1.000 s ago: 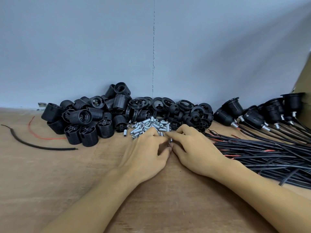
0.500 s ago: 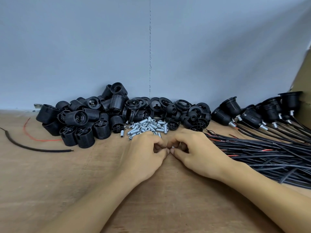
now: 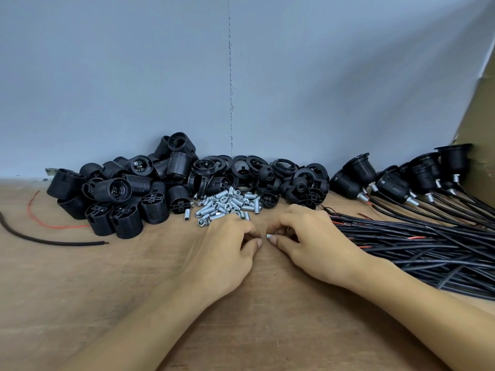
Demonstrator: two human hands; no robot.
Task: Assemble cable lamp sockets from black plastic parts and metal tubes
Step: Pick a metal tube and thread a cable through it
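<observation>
Where the two forearms meet over the wooden table [image 3: 107, 290], the left hand [image 3: 230, 250] lies knuckles-up with its fingers curled under the palm; whether they hold anything cannot be told. Just to its right, apart from it, the right hand [image 3: 313, 245] pinches a short metal tube [image 3: 268, 236] between thumb and curled fingers. The tube's long axis runs left to right, and its exposed threaded end points left toward the left hand. Right of the hands, a bundle of black cables [image 3: 417, 245] fans across the table, with red strands showing among them. At the near left lie a loose black cable offcut [image 3: 40, 236] and a red wire [image 3: 45, 220]. Just beyond the left hand's knuckles sits a heap of loose metal tubes [image 3: 227, 202], lying in mixed directions. Farther left are ribbed black socket bodies [image 3: 120, 194]; behind the tubes, black rings and caps [image 3: 267, 172]. At far right, assembled sockets [image 3: 396, 180] lie against a cardboard panel [image 3: 482, 116], their tubes and cables pointing near-right.
</observation>
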